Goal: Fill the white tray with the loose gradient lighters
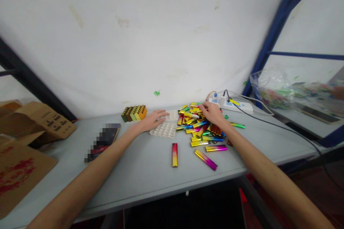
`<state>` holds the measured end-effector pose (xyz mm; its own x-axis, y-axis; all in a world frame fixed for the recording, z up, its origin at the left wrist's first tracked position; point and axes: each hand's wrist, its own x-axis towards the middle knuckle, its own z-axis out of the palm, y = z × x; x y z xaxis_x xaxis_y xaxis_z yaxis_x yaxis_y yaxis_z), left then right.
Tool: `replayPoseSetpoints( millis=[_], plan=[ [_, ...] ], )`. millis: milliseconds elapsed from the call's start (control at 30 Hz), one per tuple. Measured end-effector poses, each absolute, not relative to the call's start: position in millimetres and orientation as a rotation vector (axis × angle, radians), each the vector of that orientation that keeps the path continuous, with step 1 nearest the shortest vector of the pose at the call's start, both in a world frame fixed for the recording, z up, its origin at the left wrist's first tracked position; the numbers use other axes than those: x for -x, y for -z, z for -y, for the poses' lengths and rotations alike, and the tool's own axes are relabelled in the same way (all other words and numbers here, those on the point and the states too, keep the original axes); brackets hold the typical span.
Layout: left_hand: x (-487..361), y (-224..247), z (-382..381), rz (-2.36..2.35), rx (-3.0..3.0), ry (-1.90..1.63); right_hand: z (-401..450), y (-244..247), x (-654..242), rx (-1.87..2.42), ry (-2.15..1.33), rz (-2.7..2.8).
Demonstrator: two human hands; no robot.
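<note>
My left hand point(153, 121) lies with its fingers stretched out over a white tray with rows of round holes point(163, 130). A second part of white tray point(172, 115) shows behind the fingertips. My right hand point(212, 113) reaches over a heap of shiny lighters point(200, 126) in yellow, red, blue, green and purple. Its fingers are bent down into the heap, and what they grip is hidden. In front of the heap lie a red-and-yellow lighter point(175, 155), a yellow-and-purple lighter point(205, 159) and another purple-and-yellow lighter point(216, 148).
A block of upright lighters point(134, 113) stands by the wall, left of the tray. Further left are a blurred-out dark object point(103, 141) and cardboard boxes point(29, 157). A power strip point(236, 106) with cables and a plastic bag point(274, 86) are on the right.
</note>
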<state>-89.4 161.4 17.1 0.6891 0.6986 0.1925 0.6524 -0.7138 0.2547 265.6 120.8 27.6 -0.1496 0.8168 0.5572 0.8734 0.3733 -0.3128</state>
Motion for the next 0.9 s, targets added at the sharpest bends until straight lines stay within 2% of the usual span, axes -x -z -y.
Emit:
replayPoseSetpoints(
  millis=[633,900],
  plan=[
    [105.9,-13.1,-109.4,-1.277,-2.76,-0.432,-120.1,-25.6,-262.5,1.454,0.097,1.981],
    [106.6,7.3,-104.6,-1.334,-2.707,-0.67,-117.1,-27.6,-259.5,1.451,0.067,1.994]
  ],
)
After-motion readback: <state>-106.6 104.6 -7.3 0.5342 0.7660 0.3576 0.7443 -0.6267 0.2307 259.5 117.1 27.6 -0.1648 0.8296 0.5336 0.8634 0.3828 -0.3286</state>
